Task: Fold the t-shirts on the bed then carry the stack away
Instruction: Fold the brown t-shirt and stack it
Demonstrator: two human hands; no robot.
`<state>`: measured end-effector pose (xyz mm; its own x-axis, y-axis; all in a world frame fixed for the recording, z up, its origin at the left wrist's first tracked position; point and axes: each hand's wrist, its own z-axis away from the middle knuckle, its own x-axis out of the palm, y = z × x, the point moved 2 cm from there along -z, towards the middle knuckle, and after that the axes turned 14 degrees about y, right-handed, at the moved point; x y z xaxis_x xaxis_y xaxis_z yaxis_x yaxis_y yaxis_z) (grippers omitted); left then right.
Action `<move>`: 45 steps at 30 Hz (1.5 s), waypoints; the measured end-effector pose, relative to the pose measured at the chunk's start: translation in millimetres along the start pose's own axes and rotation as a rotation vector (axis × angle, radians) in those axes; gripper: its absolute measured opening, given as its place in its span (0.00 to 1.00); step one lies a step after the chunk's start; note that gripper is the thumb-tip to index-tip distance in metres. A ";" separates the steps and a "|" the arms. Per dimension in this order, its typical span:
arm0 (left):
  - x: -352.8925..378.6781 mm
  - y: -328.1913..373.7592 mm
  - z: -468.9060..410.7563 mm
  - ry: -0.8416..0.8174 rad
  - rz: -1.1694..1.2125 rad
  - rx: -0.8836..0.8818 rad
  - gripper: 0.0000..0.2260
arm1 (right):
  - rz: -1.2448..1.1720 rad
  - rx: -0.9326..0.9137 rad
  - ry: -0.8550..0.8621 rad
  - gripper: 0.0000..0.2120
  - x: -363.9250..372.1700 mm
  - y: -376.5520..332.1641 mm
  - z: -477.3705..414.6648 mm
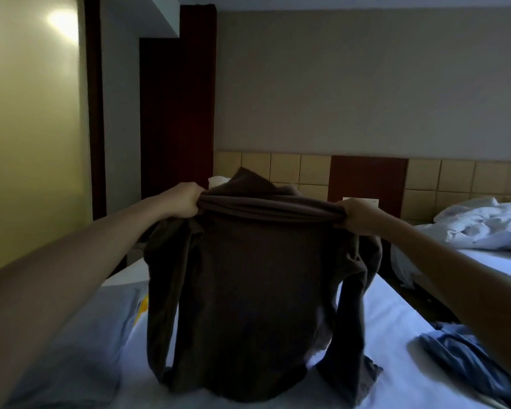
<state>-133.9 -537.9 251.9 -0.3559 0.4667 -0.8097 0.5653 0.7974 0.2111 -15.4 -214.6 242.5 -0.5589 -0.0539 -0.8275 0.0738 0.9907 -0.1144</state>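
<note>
A dark brown t-shirt (257, 290) hangs in the air over the white bed (390, 314), held up by its top edge. My left hand (185, 202) grips the left end of that edge and my right hand (356, 215) grips the right end, both arms stretched forward. The shirt's lower hem and sleeves trail down and touch the sheet. A grey-blue garment (101, 326) lies flat on the bed at the left. Another blue garment (466, 358) lies crumpled at the bed's right edge.
A second bed with a rumpled white duvet (484, 222) stands to the right across a narrow gap. A tiled headboard (298, 169) runs along the far wall. A dark wooden panel (176, 113) rises at the left.
</note>
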 end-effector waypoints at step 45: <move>352.8 -98.4 113.7 0.161 -0.030 0.272 0.25 | -0.056 0.062 -0.162 0.43 323.7 58.8 108.2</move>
<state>-230.5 -495.2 -116.8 -0.4768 0.5162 -0.7115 0.7233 0.6903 0.0161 -102.6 -187.3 -91.6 -0.4239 -0.1336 -0.8958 0.0995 0.9762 -0.1927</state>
